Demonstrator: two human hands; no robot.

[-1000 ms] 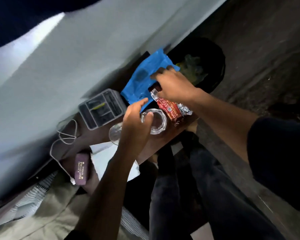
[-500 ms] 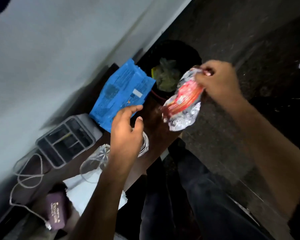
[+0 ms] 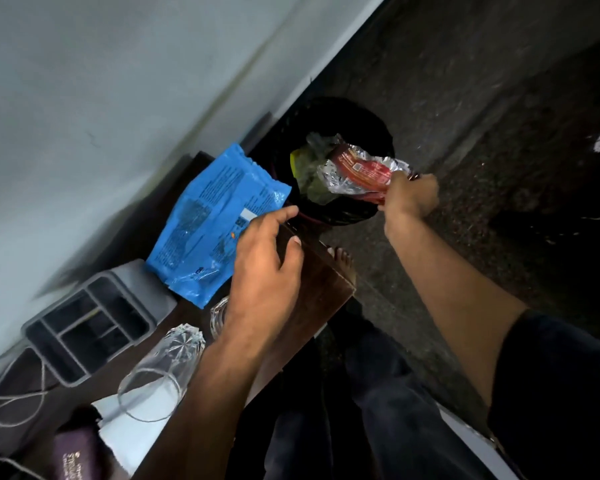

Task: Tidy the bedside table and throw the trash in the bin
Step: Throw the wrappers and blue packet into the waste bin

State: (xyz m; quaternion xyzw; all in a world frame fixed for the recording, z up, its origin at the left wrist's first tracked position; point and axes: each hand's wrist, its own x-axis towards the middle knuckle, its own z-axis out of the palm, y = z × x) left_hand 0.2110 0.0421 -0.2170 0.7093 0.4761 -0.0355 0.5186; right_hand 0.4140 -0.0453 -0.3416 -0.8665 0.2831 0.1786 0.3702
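My right hand grips a crumpled red and silver wrapper over the mouth of the black bin, which holds other trash. On the dark brown bedside table lies a blue snack packet. My left hand hovers above the table with fingers spread, its fingertips at the blue packet's near edge, holding nothing. Under that hand a clear glass is partly hidden.
A grey compartment organizer sits by the wall. A clear glass lies on its side over white paper. A white cable and a purple case lie at lower left. My bare foot stands beside the table.
My right hand has carried the red wrapper from the table to over the bin. My left hand has let go of the glass and moved toward the blue packet.
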